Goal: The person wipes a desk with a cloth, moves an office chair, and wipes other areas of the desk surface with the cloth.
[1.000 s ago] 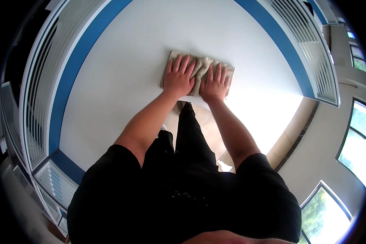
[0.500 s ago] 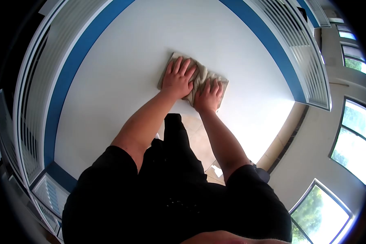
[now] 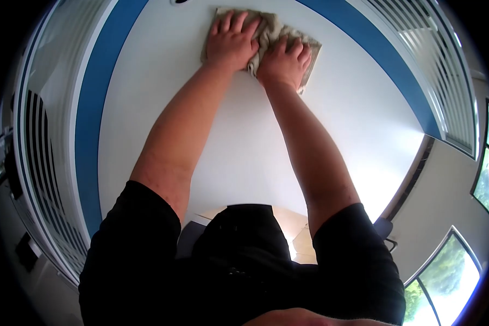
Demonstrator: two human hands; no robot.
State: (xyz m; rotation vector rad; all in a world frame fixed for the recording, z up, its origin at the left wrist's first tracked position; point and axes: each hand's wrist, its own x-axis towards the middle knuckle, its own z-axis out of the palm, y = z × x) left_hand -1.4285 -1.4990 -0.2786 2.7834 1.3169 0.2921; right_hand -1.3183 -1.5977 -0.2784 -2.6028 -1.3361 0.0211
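A folded beige-grey cloth (image 3: 265,33) lies on the white desktop (image 3: 244,146), toward the far side, with a raised crease down its middle. My left hand (image 3: 232,46) presses flat on the left half of it, fingers spread and pointing away from me. On the right half rests my right hand (image 3: 285,64), its fingers apart and slightly bent over the cloth. Both arms are stretched out over the desktop.
Blue-edged partitions with striped glass stand along the left (image 3: 88,136) and right (image 3: 375,65) sides of the desk. Part of a round dark opening (image 3: 182,1) shows at the far edge. Windows (image 3: 445,271) are at right; a dark chair part (image 3: 383,227) sits beside my right arm.
Both hands and the cloth have slid away from me, toward the far side of the desktop. My arms are straighter, and the view has shifted forward over the desk.
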